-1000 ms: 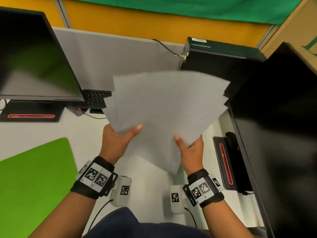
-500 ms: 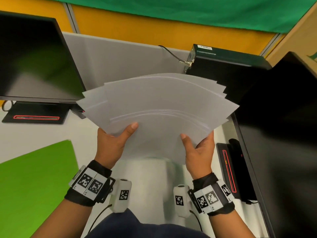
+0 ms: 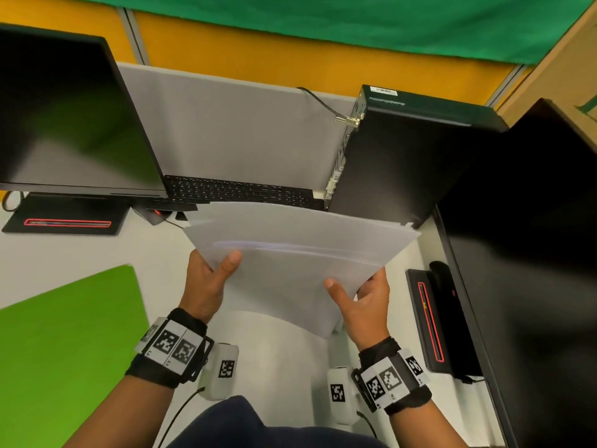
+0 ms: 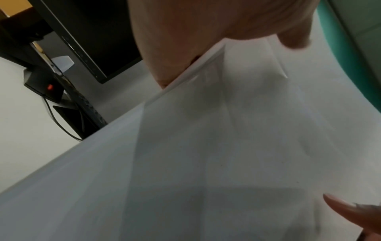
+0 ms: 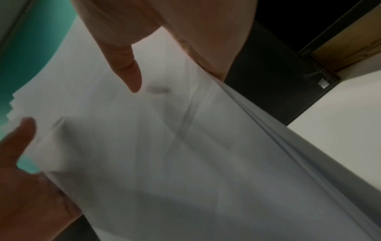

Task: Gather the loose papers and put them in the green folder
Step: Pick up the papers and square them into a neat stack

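Observation:
I hold a stack of white papers over the middle of the white desk, its sheets nearly squared with a few edges stepping out at the far right. My left hand grips the stack's left edge, thumb on top. My right hand grips the near right edge the same way. The fingers of both hands are hidden beneath the sheets. The wrist views show the papers from below, with my palms against them. The green folder lies flat at the lower left, apart from both hands.
A dark monitor stands at the left on a black base. A black keyboard lies behind the papers, and a black computer tower stands at the back right. Another monitor and its base fill the right side.
The papers were fanned wide and held upright. They have dropped lower and flatter and closed into a tighter stack, uncovering the keyboard. Both hands kept hold.

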`<state>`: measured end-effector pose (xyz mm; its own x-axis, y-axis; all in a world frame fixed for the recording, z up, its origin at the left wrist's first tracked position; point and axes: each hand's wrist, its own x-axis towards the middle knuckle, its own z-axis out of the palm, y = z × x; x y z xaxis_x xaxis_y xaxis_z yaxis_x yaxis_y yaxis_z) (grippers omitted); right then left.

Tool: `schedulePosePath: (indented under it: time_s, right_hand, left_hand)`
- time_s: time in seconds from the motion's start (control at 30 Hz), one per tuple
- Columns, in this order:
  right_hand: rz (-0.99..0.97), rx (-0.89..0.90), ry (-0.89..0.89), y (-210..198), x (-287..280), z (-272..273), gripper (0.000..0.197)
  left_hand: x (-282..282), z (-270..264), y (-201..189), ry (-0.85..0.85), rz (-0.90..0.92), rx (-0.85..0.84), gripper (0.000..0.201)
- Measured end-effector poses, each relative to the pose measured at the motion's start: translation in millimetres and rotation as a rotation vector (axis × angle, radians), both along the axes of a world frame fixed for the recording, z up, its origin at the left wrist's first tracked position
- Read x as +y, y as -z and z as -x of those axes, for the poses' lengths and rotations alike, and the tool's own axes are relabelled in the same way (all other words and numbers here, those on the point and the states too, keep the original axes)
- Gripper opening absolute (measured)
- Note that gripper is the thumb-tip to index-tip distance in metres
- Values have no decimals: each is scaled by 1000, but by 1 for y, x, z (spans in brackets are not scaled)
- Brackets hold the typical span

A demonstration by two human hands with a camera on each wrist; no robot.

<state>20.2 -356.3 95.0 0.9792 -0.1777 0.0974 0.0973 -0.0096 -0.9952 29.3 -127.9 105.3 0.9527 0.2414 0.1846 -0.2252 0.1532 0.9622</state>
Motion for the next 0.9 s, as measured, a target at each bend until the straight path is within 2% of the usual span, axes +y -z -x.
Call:
schedulePosePath:
  time_s: [0.03, 0.13, 0.2, 0.27, 0.4, 0.5, 0.6, 0.77, 0.87, 0.9]
  right_hand:
    - [-5, 7, 3, 1, 1, 1, 57]
    - [-11, 11, -22, 2, 4, 4, 59]
    - [1, 7, -31, 0, 5, 4, 58]
    - [-5, 4, -28, 0, 4, 1, 58]
    - [23, 32, -62, 8, 3, 1, 55]
    - [30, 81, -68, 18, 3, 3, 53]
    - [57, 118, -63, 24, 4, 4, 55]
    - [62, 196, -76, 33, 12, 4, 57]
    - [46, 191, -52, 29, 16, 4, 62]
    - [42, 175, -34, 27, 16, 3, 62]
  left_hand:
    - [0, 0, 1, -15, 17, -12, 46]
    - [-2, -1, 3, -52, 139, 15, 54]
    - [-3, -3, -5, 8, 221, 15, 66]
    - [-3, -6, -8, 21, 225, 34, 78]
    - [-6, -7, 3, -22, 233, 190, 62]
    - [-8, -4, 16, -91, 205, 292, 62]
    - [-6, -1, 26, -89, 224, 343, 62]
    - [-14, 3, 31, -31, 195, 300, 61]
    - [-20, 3, 16, 1, 90, 241, 50]
    - [-19, 3, 13, 0, 105, 218, 51]
